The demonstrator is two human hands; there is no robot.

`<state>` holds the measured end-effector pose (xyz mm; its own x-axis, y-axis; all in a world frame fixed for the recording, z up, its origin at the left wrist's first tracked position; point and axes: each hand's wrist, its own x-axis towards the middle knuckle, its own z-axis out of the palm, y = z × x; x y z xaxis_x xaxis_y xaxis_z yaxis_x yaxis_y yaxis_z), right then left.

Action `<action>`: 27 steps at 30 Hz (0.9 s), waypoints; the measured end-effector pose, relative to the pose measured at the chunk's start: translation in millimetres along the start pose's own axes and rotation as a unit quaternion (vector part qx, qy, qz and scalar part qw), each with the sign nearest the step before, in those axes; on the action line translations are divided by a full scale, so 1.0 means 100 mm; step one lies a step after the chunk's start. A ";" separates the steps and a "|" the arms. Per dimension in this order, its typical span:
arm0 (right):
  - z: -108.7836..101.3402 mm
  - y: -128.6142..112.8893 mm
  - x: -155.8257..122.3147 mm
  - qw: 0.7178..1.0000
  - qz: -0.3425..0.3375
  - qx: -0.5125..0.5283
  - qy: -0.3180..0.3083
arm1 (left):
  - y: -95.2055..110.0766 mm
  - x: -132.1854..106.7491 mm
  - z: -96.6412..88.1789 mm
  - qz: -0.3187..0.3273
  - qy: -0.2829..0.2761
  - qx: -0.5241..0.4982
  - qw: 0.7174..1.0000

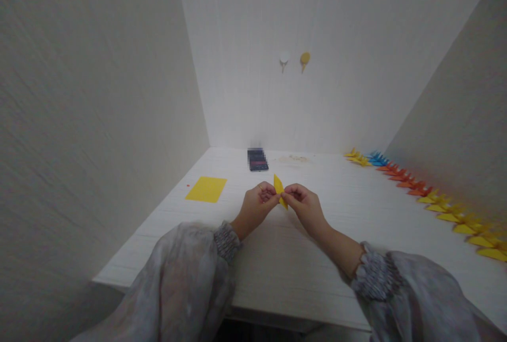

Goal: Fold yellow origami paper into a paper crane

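A small piece of folded yellow paper is held up between my two hands, above the white table. My left hand pinches it from the left, with a ring on one finger. From the other side my right hand pinches the same paper, and the fingertips of both hands meet near its middle. The paper is narrow, with one pointed end up and one down; its folds are partly covered by my fingers. Left of my hands, a flat sheet of yellow paper lies on the table.
A phone lies near the back wall. Folded paper cranes in yellow, blue and orange line the right side of the table. A white hook and a yellow hook are on the back wall. Panels close both sides.
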<state>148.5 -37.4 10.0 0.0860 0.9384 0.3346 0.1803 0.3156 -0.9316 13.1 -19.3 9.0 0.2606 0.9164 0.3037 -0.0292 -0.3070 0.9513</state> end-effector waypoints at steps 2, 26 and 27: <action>0.00 0.00 0.00 1.000 0.000 -0.016 -0.003 | -0.01 0.00 -0.01 -0.010 -0.005 -0.019 1.000; 0.02 -0.07 -0.01 0.914 -0.336 -0.228 0.027 | 0.13 0.03 0.05 -0.081 0.070 -0.141 0.984; 0.02 -0.08 -0.01 0.916 -0.334 -0.223 0.026 | 0.14 0.03 0.05 -0.089 0.068 -0.154 0.982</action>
<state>145.2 -40.7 16.8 -0.1450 0.5456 0.8254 0.5904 0.7171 -0.3704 18.4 -22.7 23.2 0.1571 0.9808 0.1155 -0.2912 -0.0657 0.9544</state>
